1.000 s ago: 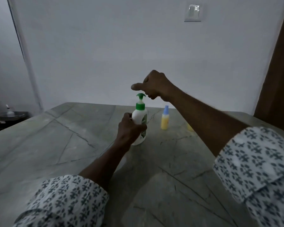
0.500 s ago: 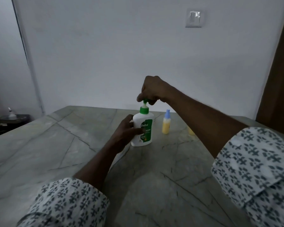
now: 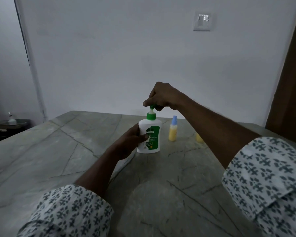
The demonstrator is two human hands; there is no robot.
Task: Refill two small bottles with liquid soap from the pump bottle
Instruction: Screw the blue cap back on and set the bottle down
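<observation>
Near the middle of the stone table (image 3: 50, 159), the pump bottle (image 3: 149, 136) is shown upright, its base resting on the slab. It is gripped around the body by the left hand (image 3: 131, 142). The thumb is laid across the front label, while the other fingers are wrapped behind and cannot be seen. This hold is judged to steady the bottle against twisting or tipping.

The green pump head (image 3: 153, 106) is pinched from above by the right hand (image 3: 162, 97), its curled fingers pressed together and closed with the thumb around the nozzle. Whether the head is being turned to unlock it, unscrewed or pressed down cannot be told.

Just to the right of the pump bottle, and apart from it, a small yellow bottle (image 3: 173, 130) with a blue cap is stood upright. A second yellow bottle (image 3: 198, 138) is largely hidden behind the right forearm, so its cap cannot be seen. Both are kept near the pump bottle, presumably so that soap can be transferred without anything being relocated. The visible small bottle is capped, and the refilling is judged not yet begun. A wall switch (image 3: 202, 22) is mounted behind.
</observation>
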